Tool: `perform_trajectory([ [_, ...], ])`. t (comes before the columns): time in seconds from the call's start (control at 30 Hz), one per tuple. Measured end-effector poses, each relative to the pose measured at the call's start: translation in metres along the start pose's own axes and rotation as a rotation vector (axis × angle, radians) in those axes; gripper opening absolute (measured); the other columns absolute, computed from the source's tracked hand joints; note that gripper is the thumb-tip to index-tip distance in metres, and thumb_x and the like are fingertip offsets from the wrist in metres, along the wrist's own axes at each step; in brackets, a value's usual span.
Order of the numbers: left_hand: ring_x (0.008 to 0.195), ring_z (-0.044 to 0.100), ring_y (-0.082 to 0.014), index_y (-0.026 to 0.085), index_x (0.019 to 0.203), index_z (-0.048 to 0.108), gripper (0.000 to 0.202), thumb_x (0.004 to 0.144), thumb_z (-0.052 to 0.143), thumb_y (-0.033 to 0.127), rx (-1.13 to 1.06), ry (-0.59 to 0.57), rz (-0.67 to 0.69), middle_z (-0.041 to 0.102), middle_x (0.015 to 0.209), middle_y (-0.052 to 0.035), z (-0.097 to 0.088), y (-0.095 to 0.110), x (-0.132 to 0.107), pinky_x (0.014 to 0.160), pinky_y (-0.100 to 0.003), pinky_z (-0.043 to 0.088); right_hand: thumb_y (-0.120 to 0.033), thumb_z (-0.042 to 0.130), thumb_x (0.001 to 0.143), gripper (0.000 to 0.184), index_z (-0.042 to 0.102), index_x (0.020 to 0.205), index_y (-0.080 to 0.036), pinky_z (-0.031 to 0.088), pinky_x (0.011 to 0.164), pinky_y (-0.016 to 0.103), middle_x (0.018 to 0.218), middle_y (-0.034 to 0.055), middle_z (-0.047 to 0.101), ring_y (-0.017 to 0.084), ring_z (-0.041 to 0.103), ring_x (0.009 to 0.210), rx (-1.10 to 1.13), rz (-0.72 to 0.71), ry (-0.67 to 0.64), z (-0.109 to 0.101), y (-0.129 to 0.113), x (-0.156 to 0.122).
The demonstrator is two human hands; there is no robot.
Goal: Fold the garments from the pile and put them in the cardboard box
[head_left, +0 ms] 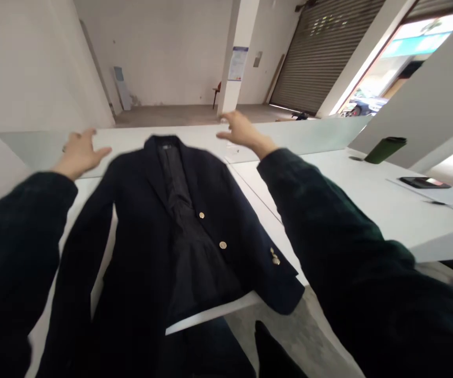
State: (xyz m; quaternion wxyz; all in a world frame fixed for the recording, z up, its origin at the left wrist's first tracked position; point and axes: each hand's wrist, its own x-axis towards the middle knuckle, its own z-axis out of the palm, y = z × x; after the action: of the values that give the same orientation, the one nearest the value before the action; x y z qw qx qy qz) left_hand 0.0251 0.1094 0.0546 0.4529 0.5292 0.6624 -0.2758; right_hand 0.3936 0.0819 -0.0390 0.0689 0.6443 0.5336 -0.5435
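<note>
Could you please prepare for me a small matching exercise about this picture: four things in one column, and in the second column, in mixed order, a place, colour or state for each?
Column one
1. jacket
2. buttons
3. left hand
4. roller shutter

Column two
A. open, holding nothing
B. in the background, upper right
C. dark, laid out with its front unfastened
D. gold-coloured

Right pairs: 1-C, 2-D, 3-A, 4-B.

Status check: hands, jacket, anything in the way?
Left hand, right hand open, empty, off the jacket. Jacket spread open on white table. Possible obstacle: low panel beyond jacket.
</note>
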Motion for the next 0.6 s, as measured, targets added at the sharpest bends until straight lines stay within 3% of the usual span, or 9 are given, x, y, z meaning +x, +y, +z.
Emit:
perform_trajectory([
  [0.1, 0.136, 0.037, -0.0369, -0.007, 0.129, 0.051, 0.071, 0.087, 0.047, 0.050, 0.018, -0.186, 0.009, 0.053, 0.137, -0.0178, 0.047, -0.039, -0.051, 0.111, -0.051, 0.026, -0.016, 0.073, 0.076, 0.038, 0.067, 0.113, -0.015, 0.043, 0.108, 0.049, 0.123, 0.0125, 0.065, 0.028, 0.060, 0.118, 0.068, -0.138, -0.334, 0.031, 0.026, -0.080],
  [0.17, 0.126, 0.052, -0.0304, 0.002, 0.122, 0.061, 0.064, 0.086, 0.051, 0.054, -0.042, -0.284, -0.001, 0.063, 0.125, -0.0131, 0.064, -0.067, -0.096, 0.110, -0.046, 0.034, -0.027, 0.071, 0.078, 0.035, 0.068, 0.113, -0.020, 0.044, 0.108, 0.048, 0.127, 0.0100, 0.063, 0.028, 0.058, 0.121, 0.132, -0.184, -0.521, 0.035, 0.042, -0.144],
  [0.23, 0.119, 0.058, -0.0292, 0.013, 0.117, 0.066, 0.059, 0.082, 0.055, 0.059, -0.125, -0.294, -0.042, 0.065, 0.122, -0.0094, 0.069, -0.091, -0.143, 0.110, -0.045, 0.037, -0.038, 0.067, 0.081, 0.040, 0.067, 0.117, -0.022, 0.043, 0.109, 0.048, 0.138, 0.0109, 0.056, 0.029, 0.052, 0.128, 0.130, -0.134, -0.585, 0.026, 0.056, -0.203],
  [0.33, 0.125, 0.055, -0.0293, 0.034, 0.117, 0.068, 0.044, 0.083, 0.053, 0.058, -0.174, -0.347, -0.186, 0.061, 0.130, -0.0017, 0.065, -0.114, -0.210, 0.113, -0.049, 0.034, -0.048, 0.062, 0.084, 0.048, 0.063, 0.126, -0.025, 0.045, 0.108, 0.047, 0.146, 0.0112, 0.048, 0.029, 0.048, 0.133, 0.054, -0.028, -0.588, 0.009, 0.069, -0.278],
  [0.4, 0.127, 0.053, -0.0298, 0.049, 0.117, 0.064, 0.038, 0.080, 0.057, 0.056, -0.181, -0.312, -0.193, 0.058, 0.135, 0.0049, 0.065, -0.119, -0.250, 0.113, -0.051, 0.033, -0.051, 0.061, 0.083, 0.054, 0.061, 0.130, -0.026, 0.043, 0.109, 0.050, 0.149, 0.0118, 0.044, 0.032, 0.042, 0.138, -0.008, -0.002, -0.564, 0.006, 0.071, -0.318],
  [0.47, 0.134, 0.047, -0.0313, 0.059, 0.123, 0.056, 0.048, 0.077, 0.063, 0.051, -0.164, -0.286, -0.118, 0.052, 0.143, 0.0096, 0.071, -0.114, -0.285, 0.113, -0.052, 0.034, -0.054, 0.061, 0.081, 0.062, 0.056, 0.136, -0.026, 0.038, 0.111, 0.057, 0.151, 0.0132, 0.042, 0.035, 0.036, 0.141, -0.074, 0.010, -0.530, 0.015, 0.070, -0.350],
  [0.53, 0.141, 0.035, -0.0353, 0.058, 0.134, 0.046, 0.073, 0.067, 0.073, 0.045, -0.102, -0.333, -0.025, 0.039, 0.154, 0.0085, 0.082, -0.101, -0.316, 0.111, -0.054, 0.037, -0.054, 0.060, 0.081, 0.066, 0.051, 0.141, -0.026, 0.031, 0.111, 0.064, 0.151, 0.0141, 0.041, 0.037, 0.034, 0.141, -0.136, 0.026, -0.486, 0.030, 0.067, -0.372],
  [0.6, 0.143, 0.028, -0.0402, 0.049, 0.142, 0.039, 0.098, 0.054, 0.081, 0.036, -0.032, -0.449, 0.042, 0.024, 0.161, 0.0012, 0.094, -0.086, -0.339, 0.108, -0.055, 0.039, -0.053, 0.060, 0.082, 0.066, 0.050, 0.141, -0.026, 0.029, 0.111, 0.067, 0.150, 0.0148, 0.041, 0.038, 0.036, 0.140, -0.174, 0.047, -0.444, 0.042, 0.063, -0.382],
])
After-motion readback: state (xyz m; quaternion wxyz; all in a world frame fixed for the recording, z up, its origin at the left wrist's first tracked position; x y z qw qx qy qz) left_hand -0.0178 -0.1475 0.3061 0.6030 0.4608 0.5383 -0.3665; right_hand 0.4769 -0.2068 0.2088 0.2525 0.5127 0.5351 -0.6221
